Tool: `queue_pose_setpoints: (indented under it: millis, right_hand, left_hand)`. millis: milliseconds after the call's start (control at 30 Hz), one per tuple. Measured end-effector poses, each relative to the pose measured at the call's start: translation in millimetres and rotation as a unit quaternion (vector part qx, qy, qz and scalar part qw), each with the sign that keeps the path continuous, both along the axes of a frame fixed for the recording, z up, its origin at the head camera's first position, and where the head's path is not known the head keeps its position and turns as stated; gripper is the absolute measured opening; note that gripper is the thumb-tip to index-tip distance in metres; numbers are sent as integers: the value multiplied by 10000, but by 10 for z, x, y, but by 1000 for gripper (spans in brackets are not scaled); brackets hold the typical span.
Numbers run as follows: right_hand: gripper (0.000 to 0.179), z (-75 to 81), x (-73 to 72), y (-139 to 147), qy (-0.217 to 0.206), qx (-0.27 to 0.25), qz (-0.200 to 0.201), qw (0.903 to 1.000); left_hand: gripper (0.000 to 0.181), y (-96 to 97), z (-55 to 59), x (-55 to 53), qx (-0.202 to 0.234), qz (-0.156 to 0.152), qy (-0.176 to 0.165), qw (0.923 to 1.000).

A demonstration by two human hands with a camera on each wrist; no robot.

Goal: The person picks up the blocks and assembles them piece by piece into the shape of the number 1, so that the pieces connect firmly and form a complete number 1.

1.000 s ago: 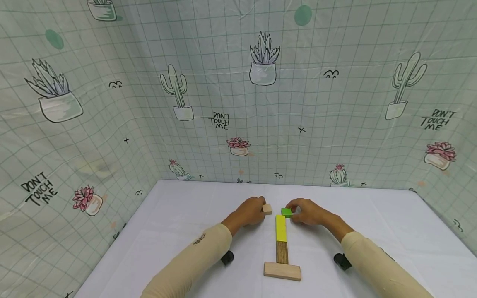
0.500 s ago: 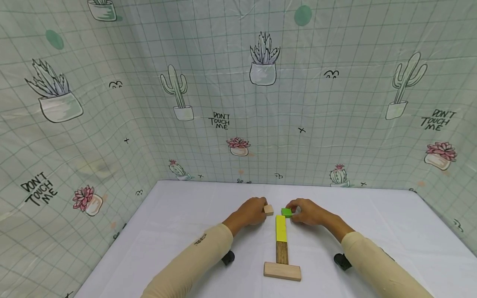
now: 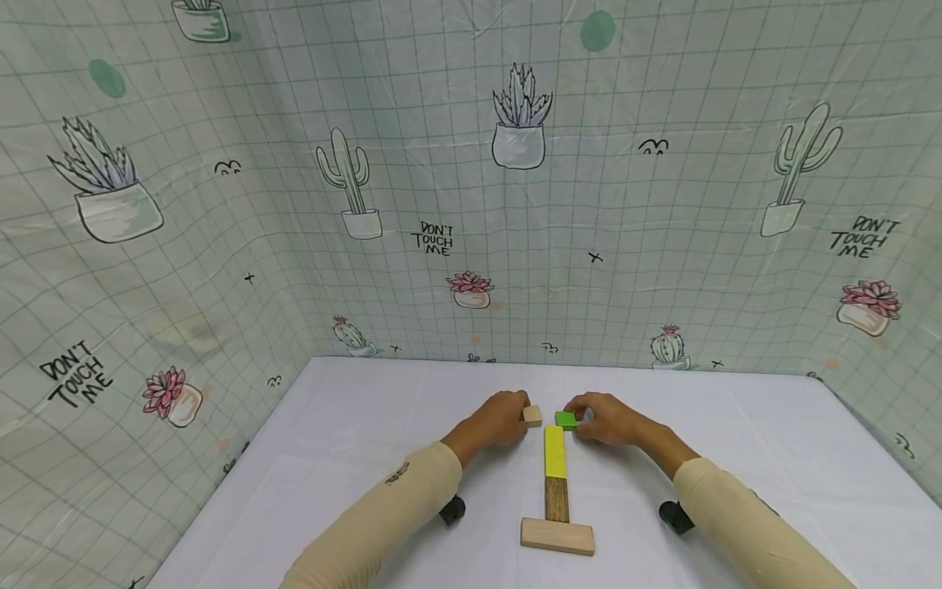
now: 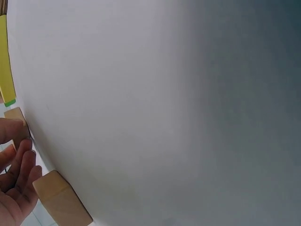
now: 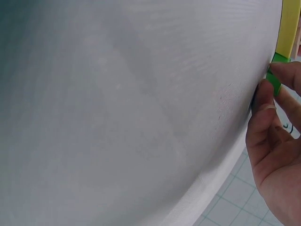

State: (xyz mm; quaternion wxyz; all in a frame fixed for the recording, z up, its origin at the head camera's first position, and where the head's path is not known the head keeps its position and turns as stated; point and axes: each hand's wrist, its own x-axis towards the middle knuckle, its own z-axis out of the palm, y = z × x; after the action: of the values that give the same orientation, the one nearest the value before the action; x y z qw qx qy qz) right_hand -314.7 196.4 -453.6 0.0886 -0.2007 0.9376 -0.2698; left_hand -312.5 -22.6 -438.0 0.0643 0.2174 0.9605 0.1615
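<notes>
In the head view my left hand (image 3: 502,417) pinches a small plain wooden block (image 3: 531,416). The left wrist view shows its thumb and fingers on that block, while a second wooden block (image 4: 63,197) sits beside the lower fingers; the head view hides this one. Across from it, my right hand (image 3: 605,419) pinches a green block (image 3: 565,420) at its right side. The green piece lies at the far end of a yellow block (image 3: 555,451). A narrow gap separates the plain block from the green one.
A dark-grained wooden block (image 3: 557,499) continues the line from the yellow one toward me. Crosswise at the near end lies a longer pale wooden block (image 3: 557,536). Everything is on a white-covered table (image 3: 412,384), with a printed cloth (image 3: 559,213) hanging behind.
My left hand has shifted slightly right with the plain wooden block, narrowing the gap to the green block. The right hand and the other blocks have stayed put.
</notes>
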Motion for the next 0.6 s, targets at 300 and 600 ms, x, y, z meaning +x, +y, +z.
queue_pose_setpoints:
  millis: [300, 600]
  right_hand:
    - [32, 25, 16, -13, -14, 4, -9, 10000]
    - [32, 33, 15, -17, -14, 59, -18, 10000]
  left_hand:
    - [24, 31, -2, 11, -7, -65, 11, 10000]
    - [24, 48, -33, -4, -54, -46, -39, 10000]
